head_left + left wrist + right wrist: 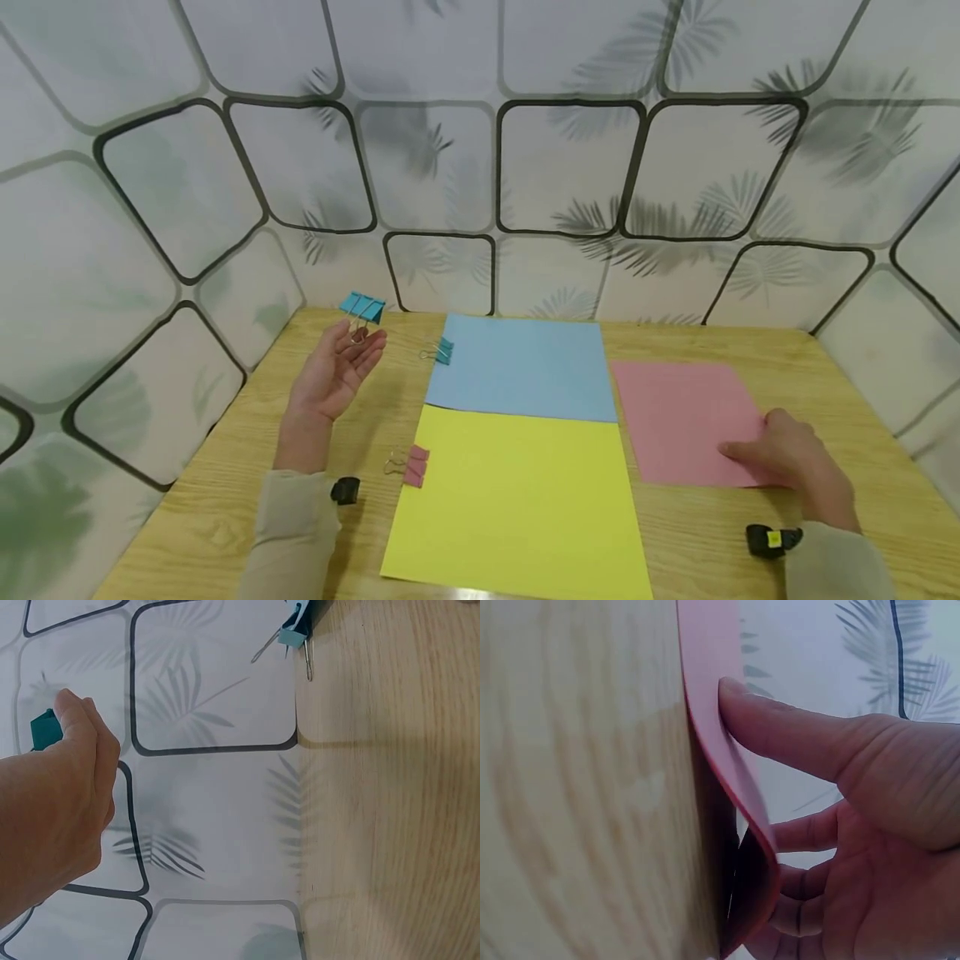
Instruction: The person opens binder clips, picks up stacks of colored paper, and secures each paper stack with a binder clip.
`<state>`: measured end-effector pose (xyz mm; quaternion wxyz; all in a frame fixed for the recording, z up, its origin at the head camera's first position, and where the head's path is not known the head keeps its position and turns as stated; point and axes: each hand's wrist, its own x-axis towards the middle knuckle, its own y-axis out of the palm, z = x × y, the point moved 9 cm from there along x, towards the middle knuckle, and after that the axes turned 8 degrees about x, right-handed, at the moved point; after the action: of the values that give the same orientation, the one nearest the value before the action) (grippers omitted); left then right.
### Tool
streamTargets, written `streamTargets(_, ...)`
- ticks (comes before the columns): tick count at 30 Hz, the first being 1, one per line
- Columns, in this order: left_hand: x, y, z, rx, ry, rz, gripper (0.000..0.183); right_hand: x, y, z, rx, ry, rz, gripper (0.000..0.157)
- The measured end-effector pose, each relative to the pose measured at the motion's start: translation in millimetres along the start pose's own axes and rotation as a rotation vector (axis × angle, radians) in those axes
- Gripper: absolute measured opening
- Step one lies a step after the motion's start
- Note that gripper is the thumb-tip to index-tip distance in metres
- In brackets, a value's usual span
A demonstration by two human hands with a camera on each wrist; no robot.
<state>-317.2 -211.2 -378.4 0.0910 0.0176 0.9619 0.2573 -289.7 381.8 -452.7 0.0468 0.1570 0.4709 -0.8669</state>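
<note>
My left hand [337, 375], raised at the back left with the palm partly turned up, holds a blue binder clip [363, 307] by its wire handles. In the left wrist view part of this clip [46, 731] shows beyond the fingers. At the right, my right hand [795, 454] grips a pink sheet [686, 421] by its near right corner. The right wrist view shows the thumb [765, 724] on top of the sheet and the edge [761, 832] bent up, with fingers behind it. The far part of the sheet lies on the table.
A blue sheet [521, 367] lies behind a yellow sheet [517, 500] mid-table. A teal binder clip [444, 350] sits on the blue sheet's left edge, a pink binder clip [416, 467] on the yellow one's. A patterned wall [570, 167] encloses the wooden table [217, 508].
</note>
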Motion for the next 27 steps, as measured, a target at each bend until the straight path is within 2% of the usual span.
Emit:
streamTargets(5, -0.4, -1.5, 0.3, -0.001, 0.001, 0.005, 0.038, 4.9, 2.5, 1.6, 0.049, -0.019, 0.029, 0.096)
streamTargets(12, -3.1, -3.2, -1.1, -0.005, 0.003, 0.010, 0.044, 12.1, 5.0, 3.0, 0.089, -0.039, 0.050, 0.103)
streamTargets(21, -1.8, -3.4, -0.6, -0.013, -0.004, 0.001, 0.047, 9.6, 5.4, 0.9, 0.154, -0.013, 0.028, 0.095)
streamTargets(27, -1.7, -1.8, 0.8, -0.025, -0.015, 0.008, 0.047, 2.2, 6.6, -5.1, 0.156, 0.034, 0.028, 0.111)
